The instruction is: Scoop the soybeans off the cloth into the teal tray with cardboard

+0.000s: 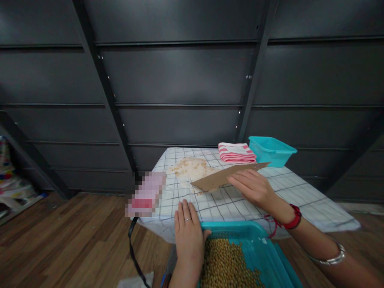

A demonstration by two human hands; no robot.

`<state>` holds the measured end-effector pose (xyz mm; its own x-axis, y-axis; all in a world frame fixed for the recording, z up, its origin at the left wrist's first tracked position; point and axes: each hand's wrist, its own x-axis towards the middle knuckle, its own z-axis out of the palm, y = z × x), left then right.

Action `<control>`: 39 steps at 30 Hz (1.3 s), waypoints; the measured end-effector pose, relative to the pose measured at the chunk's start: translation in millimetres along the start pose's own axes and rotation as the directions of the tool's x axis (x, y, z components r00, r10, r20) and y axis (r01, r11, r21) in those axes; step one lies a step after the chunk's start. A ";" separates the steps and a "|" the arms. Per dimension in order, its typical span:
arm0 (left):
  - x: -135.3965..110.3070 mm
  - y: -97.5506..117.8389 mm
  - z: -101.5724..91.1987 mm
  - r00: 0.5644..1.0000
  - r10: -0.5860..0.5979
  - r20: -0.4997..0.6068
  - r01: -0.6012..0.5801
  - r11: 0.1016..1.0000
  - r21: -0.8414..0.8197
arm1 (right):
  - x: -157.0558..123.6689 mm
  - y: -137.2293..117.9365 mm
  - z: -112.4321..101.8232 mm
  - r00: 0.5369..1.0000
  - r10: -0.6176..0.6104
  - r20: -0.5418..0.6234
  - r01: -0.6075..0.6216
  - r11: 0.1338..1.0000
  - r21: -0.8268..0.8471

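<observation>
My right hand (253,188) grips a flat piece of brown cardboard (216,181), tilted with its long edge low over the tablecloth. Just beyond the cardboard lies a loose pile of white grains mixed with tan ones (193,167). A few tan grains lie near the cardboard's left end. My left hand (188,228) rests with fingers stretched out at the table's front edge, its thumb by the rim of a teal tray (231,225). Inside that tray are many yellow-brown beans (225,260).
A checked white cloth (171,200) covers the table. At the back right stand a folded pink-and-white towel (235,153) and a teal basin (270,152). A blurred-out pink object (147,192) is at the left edge, above a black strap (132,244). Dark panels (180,76) rise behind.
</observation>
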<state>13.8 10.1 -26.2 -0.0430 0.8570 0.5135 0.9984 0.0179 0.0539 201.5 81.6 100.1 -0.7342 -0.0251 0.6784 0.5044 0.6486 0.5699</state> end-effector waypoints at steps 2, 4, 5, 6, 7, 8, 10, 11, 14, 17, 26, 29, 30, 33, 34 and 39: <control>-1.0 1.4 4.7 1.000 -0.017 -0.019 0.017 1.000 -0.001 | 1.0 0.9 5.4 1.000 0.025 0.005 -0.025 1.000 -0.005; -1.9 2.2 7.9 0.999 -0.035 -0.035 0.035 0.999 0.003 | 0.8 1.1 9.1 0.999 0.038 0.021 -0.038 0.999 -0.003; -2.2 2.0 8.6 0.999 -0.039 -0.037 0.039 0.999 0.003 | 0.0 1.0 9.9 0.999 0.044 0.028 -0.044 0.999 0.003; -2.5 1.5 8.5 0.999 -0.036 -0.032 0.036 0.999 0.002 | -1.2 0.7 9.9 0.998 0.049 0.035 -0.050 0.999 0.015; -2.6 0.6 7.8 0.999 -0.026 -0.022 0.026 1.000 0.000 | -2.8 0.3 9.1 0.998 0.054 0.043 -0.055 0.998 0.030; -2.7 -0.5 6.8 1.000 -0.011 -0.012 0.011 1.000 -0.003 | -4.6 -0.1 7.4 0.997 0.056 0.047 -0.058 0.997 0.047; -2.5 -2.9 4.2 1.000 0.023 0.002 -0.023 1.000 -0.004 | -8.0 -1.1 2.1 0.997 0.051 0.055 -0.055 0.996 0.071; -2.4 -3.8 3.0 0.999 0.037 0.006 -0.037 0.999 -0.002 | -9.4 -1.4 -1.2 0.997 0.041 0.057 -0.046 0.996 0.075; -1.4 -4.2 0.2 0.999 0.037 0.010 -0.037 0.999 0.020 | -11.4 -1.6 -9.4 0.999 0.017 0.051 -0.020 0.998 0.065; -0.3 -2.4 -2.1 0.999 0.035 0.013 -0.035 0.999 0.033 | -10.2 -0.2 -9.3 0.999 0.038 0.029 -0.039 0.998 0.042; 0.6 -0.9 0.2 1.000 0.012 0.008 -0.012 0.999 0.037 | -8.7 -2.4 9.9 0.996 0.075 0.055 -0.076 0.997 0.026; 1.2 0.2 -1.6 1.000 -0.013 -0.001 0.013 0.999 0.039 | -13.2 -4.0 -1.0 0.996 0.064 0.063 -0.065 0.998 0.011; 1.5 0.5 -2.7 1.000 -0.016 -0.002 0.016 0.999 0.036 | -14.4 -4.1 -5.4 0.996 0.060 0.067 -0.060 0.998 0.002; 2.2 0.7 -5.4 1.000 -0.009 0.006 0.009 1.000 0.021 | -15.3 -3.5 -14.6 0.996 0.056 0.062 -0.055 0.998 -0.020; 2.3 0.6 -5.9 1.000 -0.009 0.010 0.009 1.000 0.019 | -14.6 -3.2 -15.5 0.997 0.059 0.055 -0.058 0.998 -0.022; 1.8 -0.5 -5.0 1.000 -0.002 0.018 0.002 1.000 0.017 | -9.1 -3.6 -9.7 0.997 0.075 0.033 -0.074 0.997 -0.038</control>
<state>13.0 9.0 -21.0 -0.0446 0.8662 0.4977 0.9988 0.0284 0.0400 210.8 72.1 96.4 -0.7087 0.0485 0.7039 0.5741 0.6196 0.5353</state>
